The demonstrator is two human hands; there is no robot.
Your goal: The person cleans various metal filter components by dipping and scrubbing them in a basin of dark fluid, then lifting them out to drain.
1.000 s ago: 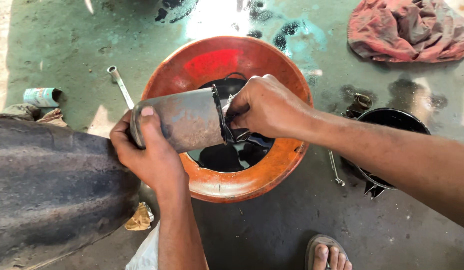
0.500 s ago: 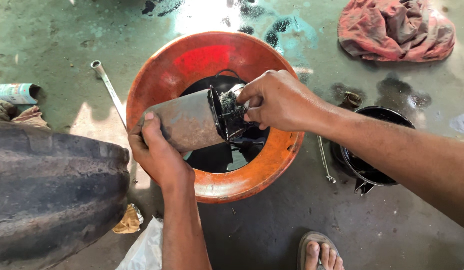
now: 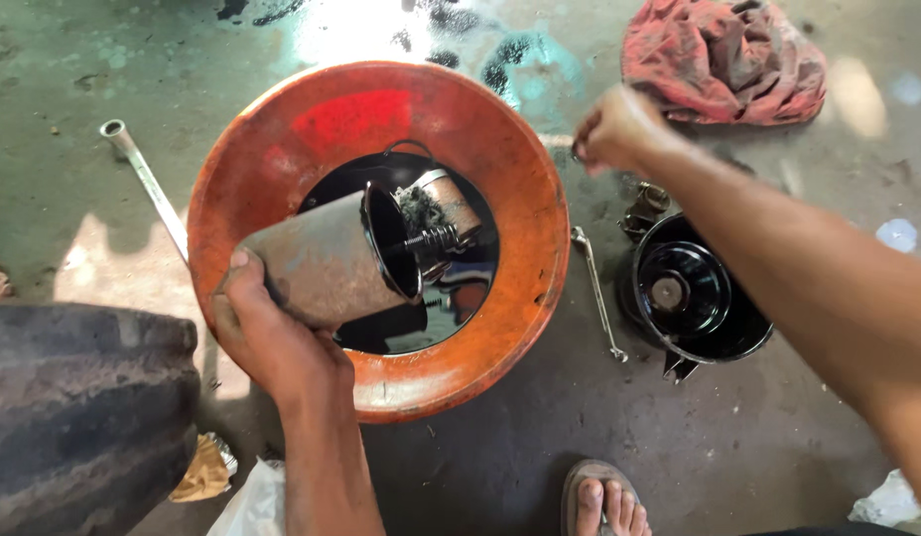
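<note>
Right hand (image 3: 619,127) had pulled off the grimy metal cylinder (image 3: 327,263) and swung out toward the red rag (image 3: 723,60), fingers curled closed, can't tell around what, while the left hand (image 3: 267,333) gripped the cylinder tilted over the oily orange basin (image 3: 381,109) on the floor.

vehicle repair workshop, oily concrete floor (image 3: 679,437), tyre (image 3: 73,417), wrench (image 3: 148,184)

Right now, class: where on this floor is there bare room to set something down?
Bare concrete lies left of the orange basin beyond the wrench, and below the black pot. Between basin and pot it is crowded by a spanner.
</note>
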